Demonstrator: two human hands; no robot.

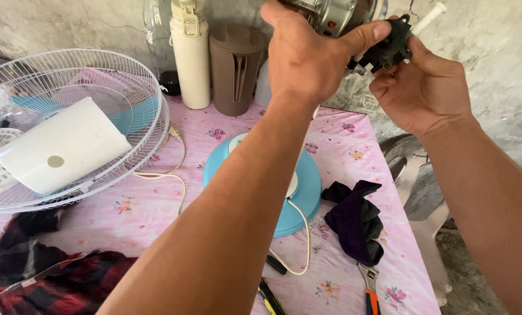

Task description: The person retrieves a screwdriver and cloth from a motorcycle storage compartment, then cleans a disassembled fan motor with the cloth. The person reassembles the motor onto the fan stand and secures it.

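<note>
Left hand (299, 55): raised at the top of view, wrapped over the metal motor (331, 14), thumb pressing the black part (386, 49).
Right hand (424, 87): just beside it, fingers curled shut on the black part from below.
Hands: close together, both clamped on the same assembly, held up near the wall.
Black part: sits at the motor's right end, between my two thumbs; right hand is nearer to it.
Axis: a white shaft (430, 17) sticks out of the part, running up and to the right, away from me.
Below: blue base (308, 186) on the pink cloth (156, 204), white cord looping from it.
Left: white grille (126, 87) holding a white cover (62, 149).
Back: cream bottle (190, 58), brown jug (235, 67), both upright against the wall, no labels I can make out.
Right: dark rag (357, 219); orange-handled wrench (371, 289) at the cloth's near edge.
</note>
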